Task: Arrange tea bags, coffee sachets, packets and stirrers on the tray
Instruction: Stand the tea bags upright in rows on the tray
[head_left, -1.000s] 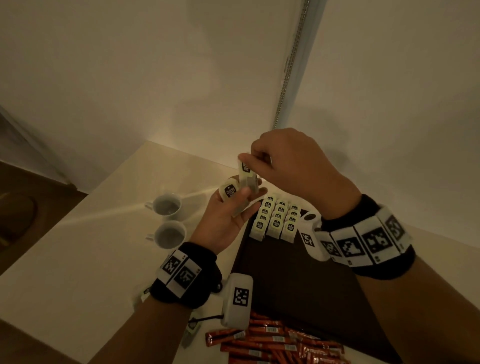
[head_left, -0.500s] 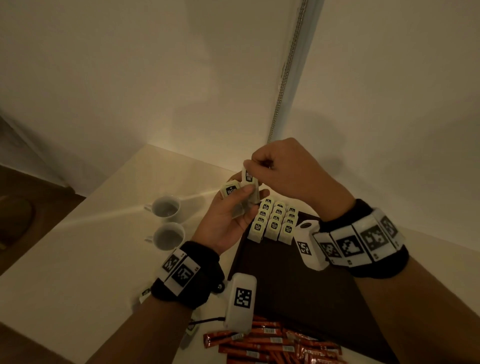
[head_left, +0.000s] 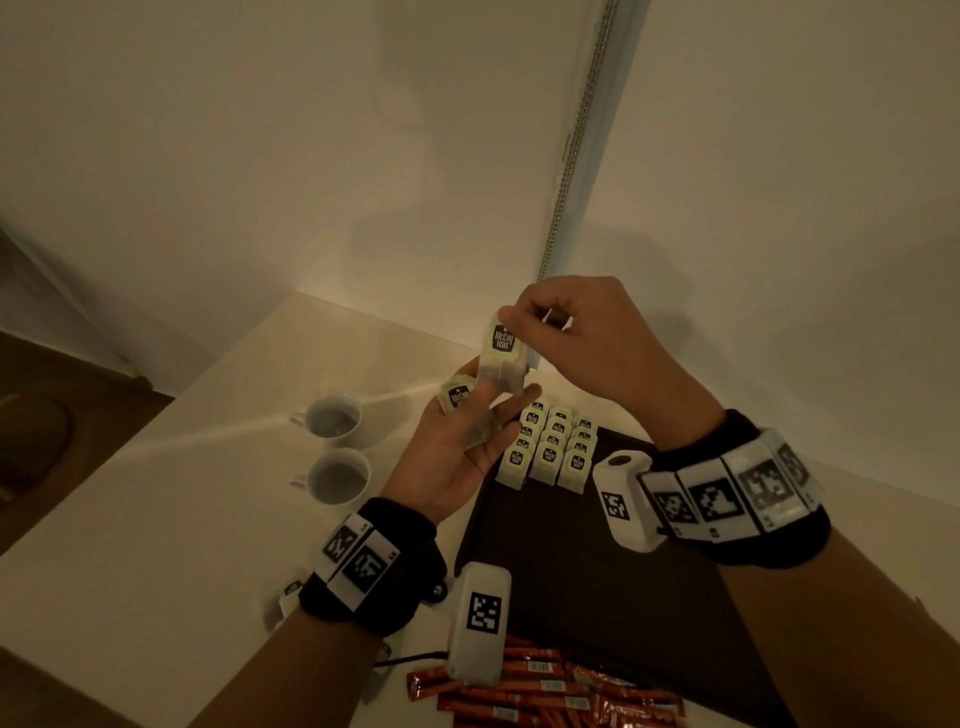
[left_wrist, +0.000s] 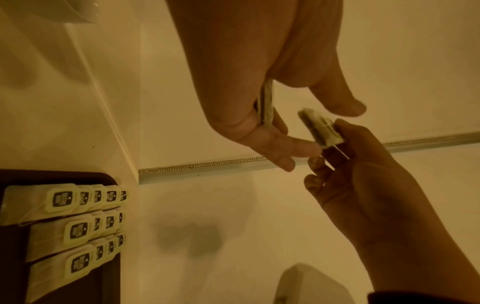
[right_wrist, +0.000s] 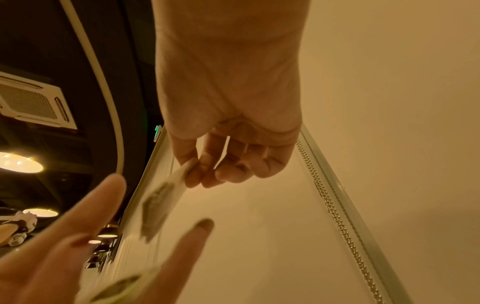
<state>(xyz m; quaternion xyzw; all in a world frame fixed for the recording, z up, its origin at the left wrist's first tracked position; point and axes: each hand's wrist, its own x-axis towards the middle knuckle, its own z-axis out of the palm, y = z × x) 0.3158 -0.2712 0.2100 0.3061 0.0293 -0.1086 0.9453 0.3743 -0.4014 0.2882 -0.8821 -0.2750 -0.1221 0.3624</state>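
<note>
Right hand (head_left: 582, 338) raised above the far end of the tray (head_left: 597, 597), thumb and fingertips pinched on the top of one tea bag (head_left: 503, 353), which hangs upright with its label facing the head camera. Left hand (head_left: 457, 452) just beneath, palm up, fingers half curled round another tea bag (head_left: 457, 397) held under the thumb; lifted bag's lower edge close to those fingers, contact not clear.

Nearest the body: red coffee sachets (head_left: 524, 696) heaped loose on the table (head_left: 156, 519) at the tray's near edge, not yet on it. Beyond them, bare dark tray. Further on, at the tray's far end, laid tea bags (head_left: 550, 452) in three tidy overlapping rows, labels up. Left of the tray, two white cups (head_left: 335, 447) on the table. Farthest, the wall corner.

Step in hand, most likely: feeding tea bags one at a time from the left hand's stock to the rows. Next move calls for lowering the pinched bag onto the near end of a row, label up and overlapping its neighbour, without disturbing those laid. Sachets remain to arrange; no stirrers in view.
</note>
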